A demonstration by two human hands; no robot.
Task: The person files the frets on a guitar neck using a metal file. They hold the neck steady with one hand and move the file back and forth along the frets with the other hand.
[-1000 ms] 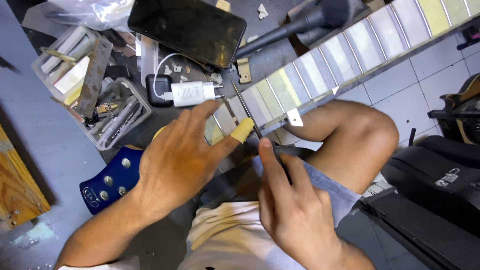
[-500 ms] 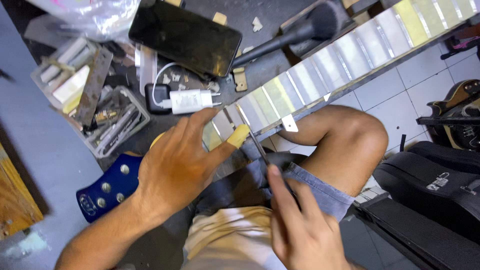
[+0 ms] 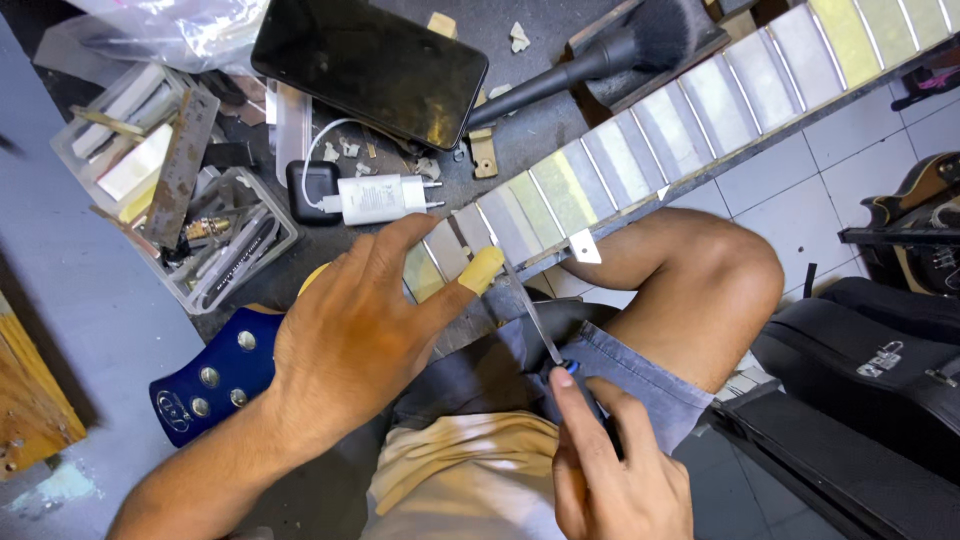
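A guitar neck point(image 3: 660, 140) with masked frets runs from the upper right down to a blue guitar body point(image 3: 215, 375) on my lap. My left hand point(image 3: 365, 335) lies flat on the neck near the body, its thumb wrapped in yellow tape point(image 3: 483, 268). My right hand point(image 3: 610, 465) grips a thin metal file point(image 3: 530, 310) by its blue-tipped handle; the blade points up toward the neck edge beside the taped thumb.
A black phone point(image 3: 370, 65), a white charger plug point(image 3: 380, 198), a black brush point(image 3: 610, 50) and clear trays of tools point(image 3: 170, 190) lie on the dark bench. Black guitar cases point(image 3: 870, 380) stand on the tiled floor at right.
My right hand has slid back down along the file toward my lap. The left hand has stayed on the neck.
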